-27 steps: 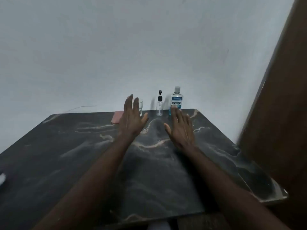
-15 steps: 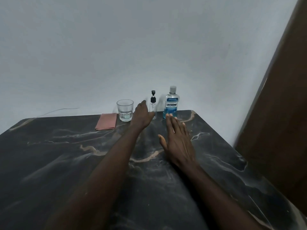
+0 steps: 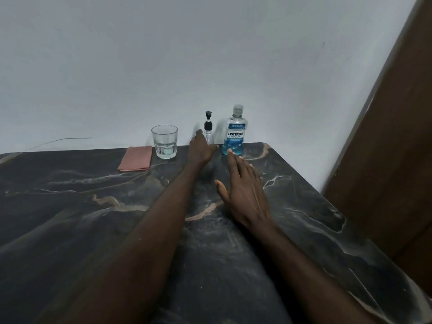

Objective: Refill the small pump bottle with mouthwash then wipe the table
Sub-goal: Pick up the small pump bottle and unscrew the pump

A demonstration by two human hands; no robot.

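- Four things line the far edge of the dark marbled table [image 3: 70, 206]: pink cloth [image 3: 136, 158], glass [image 3: 164, 141], pump bottle [image 3: 208, 129], mouthwash bottle [image 3: 236, 132].
- Left hand [image 3: 201, 150] reaches the pump bottle; whether its fingers grip it, can't tell.
- Right hand [image 3: 243, 195] hovers flat, fingers loose, empty.
- White wall behind, brown door [image 3: 385, 148] at right.

The dark marble-look table [image 3: 70, 206] has a smooth top with pale and tan veins and a dull sheen. At its far edge lie a matt pink folded cloth [image 3: 135, 158], a clear glossy drinking glass [image 3: 164, 141], a small clear plastic pump bottle with a black pump head [image 3: 208, 129] and a clear plastic mouthwash bottle with a glossy blue label [image 3: 236, 130].
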